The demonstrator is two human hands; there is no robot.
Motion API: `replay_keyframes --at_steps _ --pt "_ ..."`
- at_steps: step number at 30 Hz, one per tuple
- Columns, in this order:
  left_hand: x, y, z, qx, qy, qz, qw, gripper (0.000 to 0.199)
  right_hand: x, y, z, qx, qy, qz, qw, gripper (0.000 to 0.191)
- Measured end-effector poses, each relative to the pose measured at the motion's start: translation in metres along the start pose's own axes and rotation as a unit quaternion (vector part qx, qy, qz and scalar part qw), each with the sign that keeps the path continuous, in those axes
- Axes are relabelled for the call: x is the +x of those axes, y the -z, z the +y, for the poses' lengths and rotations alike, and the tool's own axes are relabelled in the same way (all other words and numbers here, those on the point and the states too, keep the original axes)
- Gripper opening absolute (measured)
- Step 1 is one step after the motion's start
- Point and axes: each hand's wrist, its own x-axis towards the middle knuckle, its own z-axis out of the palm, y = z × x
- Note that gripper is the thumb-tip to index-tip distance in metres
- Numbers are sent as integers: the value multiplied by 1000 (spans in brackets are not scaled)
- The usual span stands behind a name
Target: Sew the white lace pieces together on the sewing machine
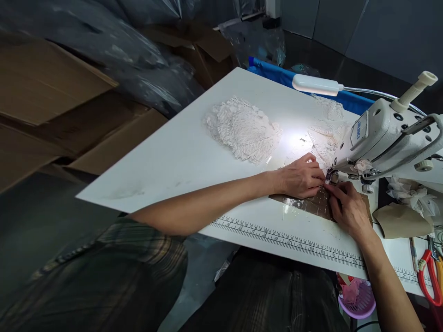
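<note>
White lace fabric lies bunched behind and beside the presser foot of a white sewing machine. My left hand rests just left of the needle area, its bent fingers pressed together on the lace edge. To the right, my right hand has thumb and forefinger drawn together close by the presser foot; what lies between them is too small to make out. Both hands are over a brown plate on the tabletop. The fingertips nearly meet at the needle, where the fabric edge is partly hidden.
A heap of white lace pieces sits on the white table. A lamp hangs over it. Red-handled scissors lie at the right edge, above a purple basket. Cardboard boxes stand at left.
</note>
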Motion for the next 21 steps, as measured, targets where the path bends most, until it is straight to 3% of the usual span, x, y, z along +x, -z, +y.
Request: replay_keyframes --at_steps 7,13,21 --pt "-2 1 -2 22 -4 -4 1000 22 3 3 -5 -46 -2 -18 999 42" --pt "0 6 -1 46 20 -61 997 26 7 7 -11 -97 -16 -36 994 38" --pt "0 8 -1 64 29 -73 995 34 1 8 0 15 -40 -24 999 39"
